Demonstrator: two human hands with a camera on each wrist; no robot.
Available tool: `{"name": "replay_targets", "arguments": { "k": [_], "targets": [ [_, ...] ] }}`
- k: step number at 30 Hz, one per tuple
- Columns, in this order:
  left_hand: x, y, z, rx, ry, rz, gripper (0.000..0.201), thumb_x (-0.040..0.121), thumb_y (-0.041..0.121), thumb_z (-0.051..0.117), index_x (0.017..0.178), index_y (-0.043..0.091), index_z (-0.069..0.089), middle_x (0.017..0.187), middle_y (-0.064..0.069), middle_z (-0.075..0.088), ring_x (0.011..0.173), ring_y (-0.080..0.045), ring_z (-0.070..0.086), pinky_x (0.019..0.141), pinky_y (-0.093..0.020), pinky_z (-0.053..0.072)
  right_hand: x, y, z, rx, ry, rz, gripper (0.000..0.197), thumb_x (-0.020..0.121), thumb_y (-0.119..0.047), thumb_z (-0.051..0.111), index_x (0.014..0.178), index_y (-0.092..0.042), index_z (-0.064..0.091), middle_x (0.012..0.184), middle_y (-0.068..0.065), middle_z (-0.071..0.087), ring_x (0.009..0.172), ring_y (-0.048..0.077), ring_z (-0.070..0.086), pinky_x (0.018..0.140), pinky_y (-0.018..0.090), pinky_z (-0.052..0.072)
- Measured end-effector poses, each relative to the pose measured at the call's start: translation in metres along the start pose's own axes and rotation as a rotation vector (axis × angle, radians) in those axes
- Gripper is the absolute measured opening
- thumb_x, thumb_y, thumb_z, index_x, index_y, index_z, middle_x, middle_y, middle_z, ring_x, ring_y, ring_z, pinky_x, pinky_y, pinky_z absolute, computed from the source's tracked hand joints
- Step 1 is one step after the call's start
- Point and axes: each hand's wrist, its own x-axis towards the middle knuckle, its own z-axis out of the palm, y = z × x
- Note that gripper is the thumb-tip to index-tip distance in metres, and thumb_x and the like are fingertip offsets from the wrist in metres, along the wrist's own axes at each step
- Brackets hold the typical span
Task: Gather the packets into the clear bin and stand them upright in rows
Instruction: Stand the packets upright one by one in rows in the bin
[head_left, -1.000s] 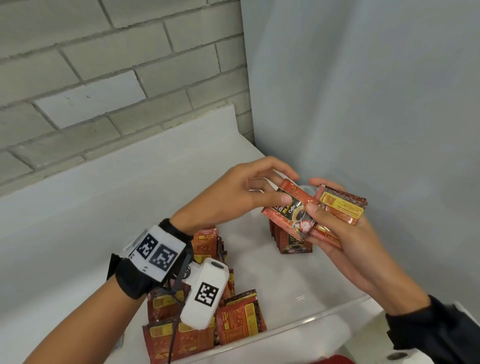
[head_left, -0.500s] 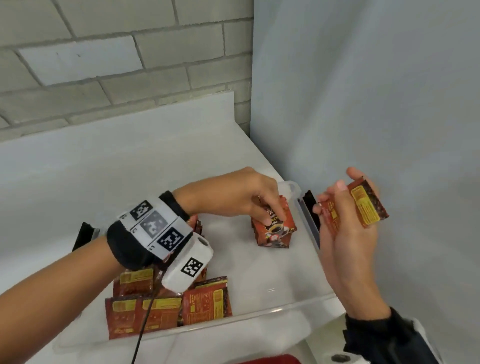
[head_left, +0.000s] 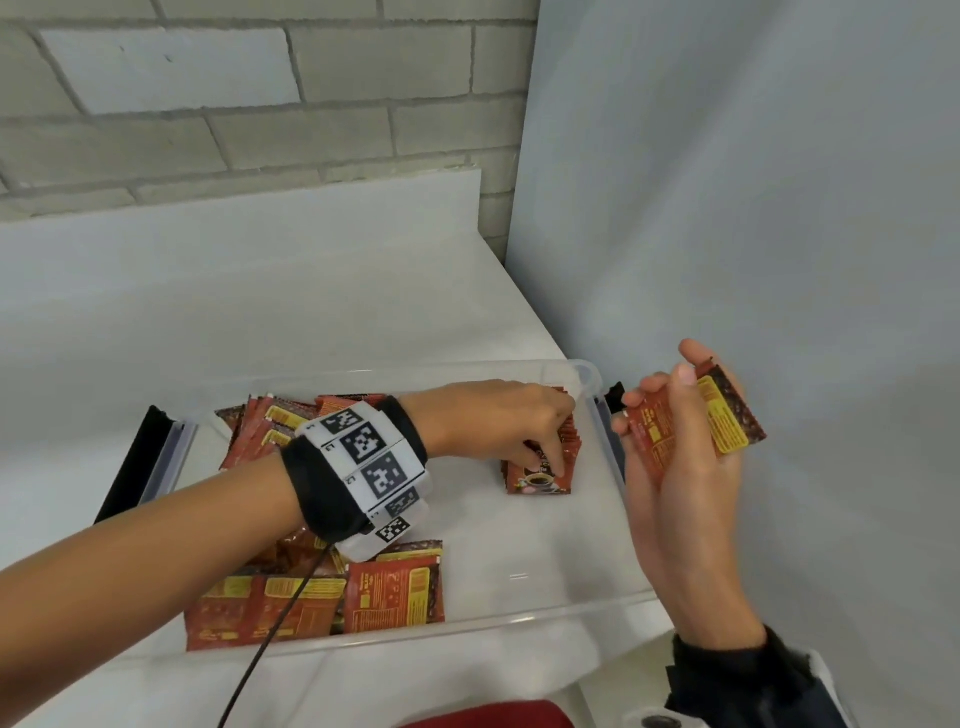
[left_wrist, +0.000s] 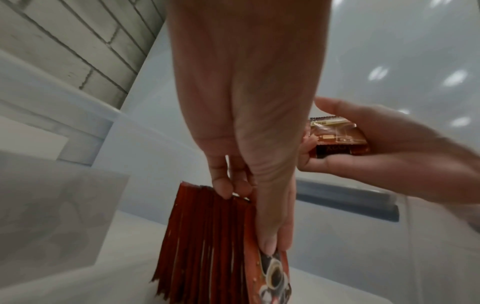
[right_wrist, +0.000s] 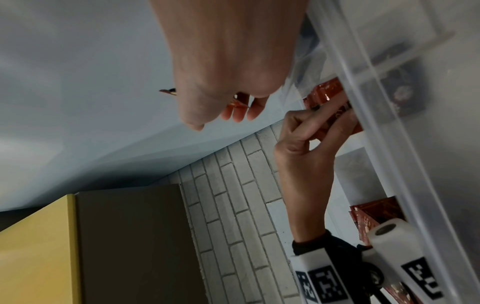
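My left hand (head_left: 498, 421) reaches down into the clear bin (head_left: 597, 610), and its thumb and fingertips pinch the front packet of the upright row (head_left: 540, 462) at the bin's far right corner. My right hand (head_left: 675, 441) stays outside the bin, just beside its right wall, with fingers curled around a few packets (head_left: 727, 421) held nearly upright. How many it holds I cannot tell. Loose packets (head_left: 389, 592) lie flat at the near left of the bin, partly hidden under my left forearm.
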Motion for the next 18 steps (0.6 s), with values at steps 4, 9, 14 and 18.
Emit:
{"name": "replay_targets", "arguments": {
  "k": [4,9,14,18],
  "targets": [
    [-0.001,0.003,0.001,0.015,0.042,0.053,0.028,0.089,0.02,0.066,0.115,0.026,0.071,0.091,0.001,0.032,0.083,-0.011,0.031,0.065,-0.034,0.038,-0.001,-0.001,0.002,0.013,-0.026,0.02,0.034,0.084,-0.032,0.057,0.117,-0.022,0.056,0.076,-0.004,0.06,0.073,0.008,0.06,0.067,0.023,0.048],
    [0.004,0.0,0.011,0.117,0.192,0.153,0.031,0.077,0.015,0.075,0.107,0.026,0.075,0.087,0.003,0.027,0.083,-0.022,0.042,0.063,-0.036,0.042,-0.001,-0.001,0.002,0.032,-0.038,0.028,0.035,0.082,-0.033,0.057,0.115,-0.021,0.056,0.076,-0.003,0.06,0.074,0.01,0.061,0.067,0.024,0.049],
    [0.006,-0.002,0.018,0.147,0.196,0.127,0.034,0.075,0.02,0.077,0.107,0.031,0.074,0.09,0.0,0.036,0.091,-0.023,0.043,0.069,-0.041,0.045,-0.001,0.0,0.002,0.071,-0.069,0.071,0.028,0.089,-0.03,0.055,0.116,-0.022,0.057,0.076,-0.002,0.061,0.075,0.012,0.06,0.066,0.025,0.048],
    [0.005,-0.001,0.015,0.139,0.086,0.051,0.035,0.081,0.023,0.071,0.115,0.033,0.069,0.12,-0.014,0.05,0.108,-0.03,0.046,0.082,-0.046,0.044,-0.001,0.001,-0.002,0.101,-0.126,0.165,0.033,0.093,-0.021,0.046,0.123,-0.024,0.056,0.094,0.002,0.066,0.086,0.018,0.063,0.076,0.028,0.053]
  ]
}}
